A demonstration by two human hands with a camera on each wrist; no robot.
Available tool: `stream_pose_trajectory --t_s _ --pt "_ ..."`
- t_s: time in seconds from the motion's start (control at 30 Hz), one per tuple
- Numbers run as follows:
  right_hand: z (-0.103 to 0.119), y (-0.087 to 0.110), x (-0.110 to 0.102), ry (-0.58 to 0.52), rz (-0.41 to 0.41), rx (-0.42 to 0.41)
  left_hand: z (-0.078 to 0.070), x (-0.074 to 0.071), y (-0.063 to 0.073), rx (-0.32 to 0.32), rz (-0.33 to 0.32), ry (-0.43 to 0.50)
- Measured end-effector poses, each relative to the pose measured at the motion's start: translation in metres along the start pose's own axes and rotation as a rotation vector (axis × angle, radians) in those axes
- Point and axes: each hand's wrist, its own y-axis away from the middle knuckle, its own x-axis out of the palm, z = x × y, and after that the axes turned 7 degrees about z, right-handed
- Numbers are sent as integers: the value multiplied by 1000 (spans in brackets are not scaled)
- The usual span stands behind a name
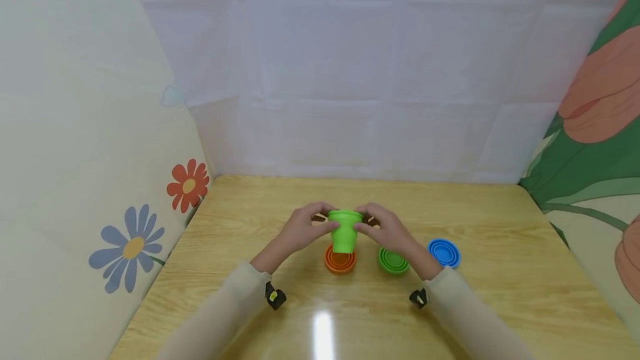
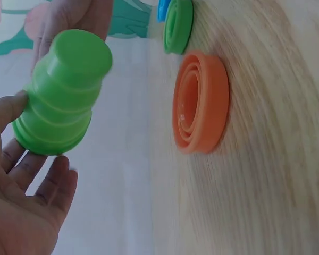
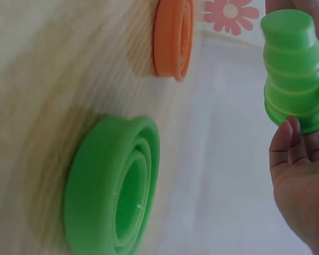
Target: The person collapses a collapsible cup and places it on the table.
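A light green collapsible cup (image 1: 344, 232), extended to full height, is held in the air above the table between both hands. My left hand (image 1: 306, 228) grips its rim from the left, thumb on the near wall and fingers behind. From the right, my right hand (image 1: 383, 228) grips the same rim in mirror fashion. In the left wrist view the stepped wall of the cup (image 2: 66, 90) and its flat base show. Below it on the table lies an orange collapsed cup (image 1: 340, 260). A darker green collapsed cup (image 1: 393, 261) sits under the right wrist.
A blue collapsed cup (image 1: 444, 253) lies on the wooden table (image 1: 250, 315) beside the right forearm. A white cloth (image 1: 320, 71) hangs behind the table, with flower-printed cloths (image 1: 132, 249) at the sides.
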Motion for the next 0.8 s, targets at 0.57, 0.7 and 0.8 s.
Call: stream_pose_trajectory --t_s 0.57,0.7,0.8 --pt "5 39 12 -146 68 37 -11 27 28 -17 40 185" --pt "4 49 15 -136 91 85 -9 32 33 -15 118 184" --pt "4 57 17 -131 92 96 -10 34 37 1 166 193"
